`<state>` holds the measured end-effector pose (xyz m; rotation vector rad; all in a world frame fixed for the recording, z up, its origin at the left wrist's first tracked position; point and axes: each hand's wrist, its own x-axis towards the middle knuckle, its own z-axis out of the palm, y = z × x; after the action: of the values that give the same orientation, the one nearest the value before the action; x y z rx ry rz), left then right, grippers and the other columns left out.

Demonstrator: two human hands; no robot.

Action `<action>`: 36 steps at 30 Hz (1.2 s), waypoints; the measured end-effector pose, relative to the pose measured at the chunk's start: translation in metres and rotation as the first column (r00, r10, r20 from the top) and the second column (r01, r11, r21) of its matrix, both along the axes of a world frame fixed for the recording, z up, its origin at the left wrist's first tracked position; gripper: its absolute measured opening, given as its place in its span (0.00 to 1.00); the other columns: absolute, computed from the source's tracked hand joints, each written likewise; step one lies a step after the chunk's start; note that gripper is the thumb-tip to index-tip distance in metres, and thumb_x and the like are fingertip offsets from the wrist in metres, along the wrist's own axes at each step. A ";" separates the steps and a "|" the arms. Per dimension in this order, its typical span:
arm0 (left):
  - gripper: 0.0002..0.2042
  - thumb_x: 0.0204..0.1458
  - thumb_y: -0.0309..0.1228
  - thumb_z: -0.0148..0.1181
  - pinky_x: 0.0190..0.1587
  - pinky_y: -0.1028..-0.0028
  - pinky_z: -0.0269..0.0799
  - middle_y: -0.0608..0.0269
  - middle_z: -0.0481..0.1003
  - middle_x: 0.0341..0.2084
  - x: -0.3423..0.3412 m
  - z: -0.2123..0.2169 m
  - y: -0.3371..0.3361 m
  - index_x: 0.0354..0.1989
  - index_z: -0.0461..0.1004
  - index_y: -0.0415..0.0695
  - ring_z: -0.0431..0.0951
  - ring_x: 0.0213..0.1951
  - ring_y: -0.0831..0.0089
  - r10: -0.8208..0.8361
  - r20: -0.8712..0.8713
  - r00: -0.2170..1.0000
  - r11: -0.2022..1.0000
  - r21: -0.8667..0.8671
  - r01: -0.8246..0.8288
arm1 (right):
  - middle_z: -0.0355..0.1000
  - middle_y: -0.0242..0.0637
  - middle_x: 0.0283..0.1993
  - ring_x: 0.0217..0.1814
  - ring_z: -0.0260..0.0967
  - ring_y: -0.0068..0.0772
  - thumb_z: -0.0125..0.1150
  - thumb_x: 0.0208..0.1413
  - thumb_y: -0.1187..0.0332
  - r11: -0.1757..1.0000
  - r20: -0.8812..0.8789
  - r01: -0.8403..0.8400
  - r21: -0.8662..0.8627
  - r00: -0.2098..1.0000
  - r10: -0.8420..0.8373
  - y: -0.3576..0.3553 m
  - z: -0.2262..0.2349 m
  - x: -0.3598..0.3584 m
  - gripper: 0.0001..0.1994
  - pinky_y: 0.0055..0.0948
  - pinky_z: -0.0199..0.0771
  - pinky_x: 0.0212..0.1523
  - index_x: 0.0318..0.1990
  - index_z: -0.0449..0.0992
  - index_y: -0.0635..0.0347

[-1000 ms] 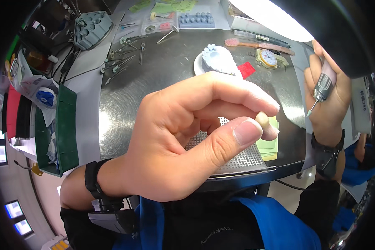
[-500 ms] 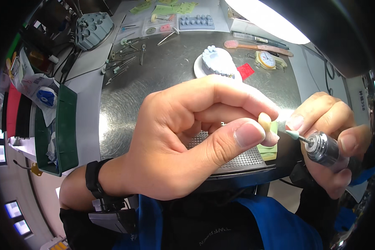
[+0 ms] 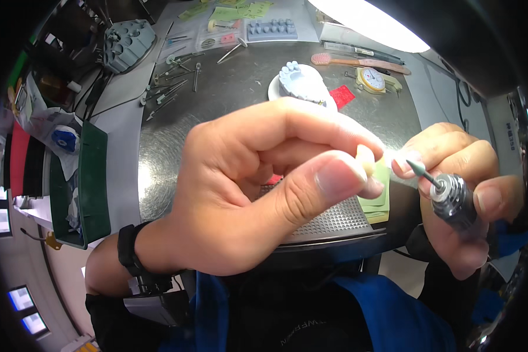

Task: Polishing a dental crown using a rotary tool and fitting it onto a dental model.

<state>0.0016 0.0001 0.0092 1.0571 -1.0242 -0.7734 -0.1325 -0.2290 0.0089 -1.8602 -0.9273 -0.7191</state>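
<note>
- The left hand is closed narrowly at its fingertips: a small cream, tooth-shaped piece is pinched there between thumb and fingers, above the counter's near edge.
- The right hand is wrapped around a grey, cylindrical rotary handpiece, which carries a pale green, cone-shaped tip on a thin metal shank.
- As for progress, the piece is gripped and the handpiece is fitted with its tip. The tip stays apart from the piece, so contact seems not yet made. How much of the piece is already shaped, one cannot tell.
- The counter has a brushed grey metal top. Under the left hand lies a perforated metal plate, with light green paper notes beside it.
- Farther back there are a pale blue dental model on a white round base, a red flat piece and a round dial gauge.
- At the left side, thin metal-shanked bits lie scattered.
- In the room, a dark green plastic bin stands left of the counter, and a bright white lamp shines above.
</note>
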 end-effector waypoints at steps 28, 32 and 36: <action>0.08 0.51 0.30 0.64 0.48 0.60 0.73 0.53 0.81 0.35 0.072 -0.006 0.015 0.38 0.82 0.41 0.78 0.42 0.51 0.215 0.960 0.182 0.757 -0.046 -0.651 | 0.70 0.45 0.48 0.32 0.64 0.24 0.47 0.71 0.57 0.650 -0.787 0.488 0.582 0.540 0.299 -0.102 -0.013 0.088 0.21 0.16 0.62 0.21 0.60 0.64 0.66; 0.06 0.52 0.30 0.62 0.36 0.58 0.78 0.49 0.79 0.25 0.043 0.022 0.041 0.29 0.79 0.40 0.82 0.32 0.51 0.267 0.958 0.105 0.748 -0.138 -0.649 | 0.71 0.43 0.43 0.22 0.58 0.15 0.47 0.72 0.57 0.769 -0.889 0.555 0.317 0.456 0.037 -0.222 -0.057 0.065 0.25 0.12 0.58 0.15 0.66 0.61 0.69; 0.06 0.53 0.33 0.68 0.34 0.65 0.72 0.66 0.83 0.31 0.032 0.067 0.133 0.36 0.82 0.44 0.81 0.31 0.72 0.276 0.961 -0.002 0.582 -0.169 -0.796 | 0.66 0.31 0.28 0.13 0.49 0.11 0.50 0.72 0.59 0.654 -0.838 0.709 0.266 0.505 -0.206 -0.105 -0.022 0.078 0.19 0.13 0.44 0.12 0.61 0.68 0.65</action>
<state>0.0333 0.1334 0.0757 2.3452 -1.2033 0.5875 -0.0543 -0.3339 -0.0128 -1.5727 0.4121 -0.3834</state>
